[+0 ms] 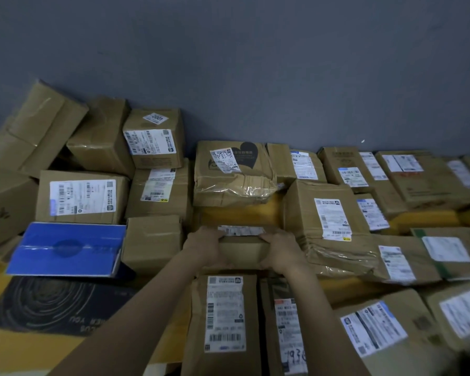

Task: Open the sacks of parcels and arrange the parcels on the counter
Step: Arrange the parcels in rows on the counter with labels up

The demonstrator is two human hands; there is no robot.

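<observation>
A small brown cardboard parcel (242,249) with a white label on its top sits in the middle of the yellow counter (0,346). My left hand (202,248) grips its left end and my right hand (281,252) grips its right end, fingers curled over the top edge. Behind it lies a crushed box with a black heart print (234,172). In front of it lie two long labelled parcels, a plain one (224,321) and one with handwritten numbers (286,332). No sack is in view.
Stacked boxes (98,147) rise at the back left against the grey wall (255,63). A blue flat box (68,248) and a black printed box (52,302) lie at the left. Several labelled cartons (329,213) fill the right side.
</observation>
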